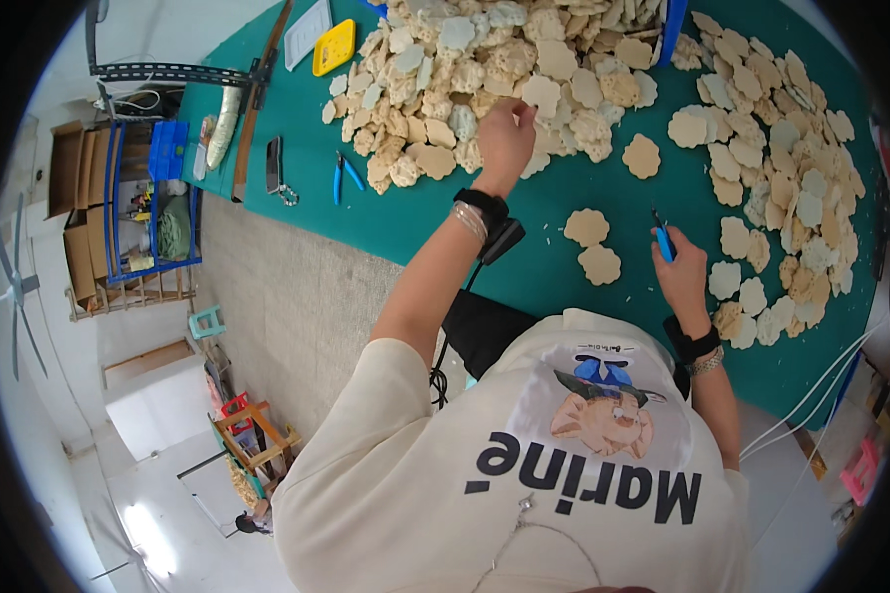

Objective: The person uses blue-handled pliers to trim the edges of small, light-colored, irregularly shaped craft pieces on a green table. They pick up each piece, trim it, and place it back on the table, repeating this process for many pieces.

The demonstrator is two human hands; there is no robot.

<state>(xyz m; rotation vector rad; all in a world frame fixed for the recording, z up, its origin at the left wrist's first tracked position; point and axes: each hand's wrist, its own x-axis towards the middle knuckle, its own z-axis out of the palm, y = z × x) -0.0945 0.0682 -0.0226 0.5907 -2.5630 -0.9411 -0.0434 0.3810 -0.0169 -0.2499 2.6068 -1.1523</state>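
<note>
At the near edge of a big heap of beige and pale scalloped flat pieces (556,61), my left hand (507,141) has its fingers curled in against them. What its fingertips pinch, if anything, is hidden. A pair of blue-handled nippers (666,244) is gripped in my right hand (680,277), its dark tip pointing away from me. Just left of that hand, two scalloped pieces (588,227) lie side by side on the green tabletop (524,232). A single scalloped piece (642,156) sits farther off, between the heap and a second pile.
The second pile of scalloped pieces (783,203) spreads along the right side. Toward the left lie another pair of blue-handled pliers (339,180), a phone (274,166), a yellow tray (334,47) and a white tray (308,33). A blue shelf rack (115,212) stands beyond the table.
</note>
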